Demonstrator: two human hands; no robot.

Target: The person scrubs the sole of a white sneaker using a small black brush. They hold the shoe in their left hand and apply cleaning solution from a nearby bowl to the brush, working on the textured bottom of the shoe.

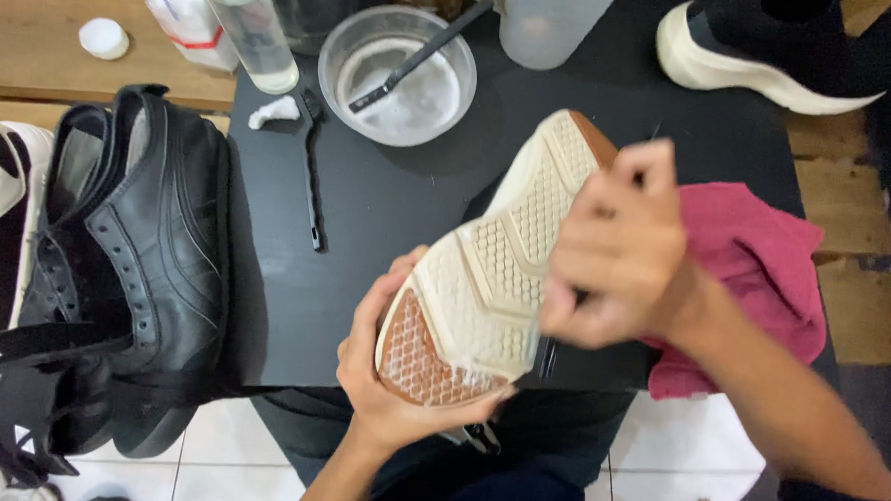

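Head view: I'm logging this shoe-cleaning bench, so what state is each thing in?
Shoe with cream and brown patterned sole: upturned, sole facing the camera.
Left hand: cupping the shoe's lower end.
Right hand: blurred, closed, pressed on the sole.
Clear round bowl: holds whitish liquid and a dark brush.
Black leather shoes: upright, unlaced.
Pink cloth: crumpled on the black table.

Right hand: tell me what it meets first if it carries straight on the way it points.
The right hand points left and down onto the upturned shoe sole, so the sole comes first; it looks already in contact, though motion blur hides whether it grips a tool.
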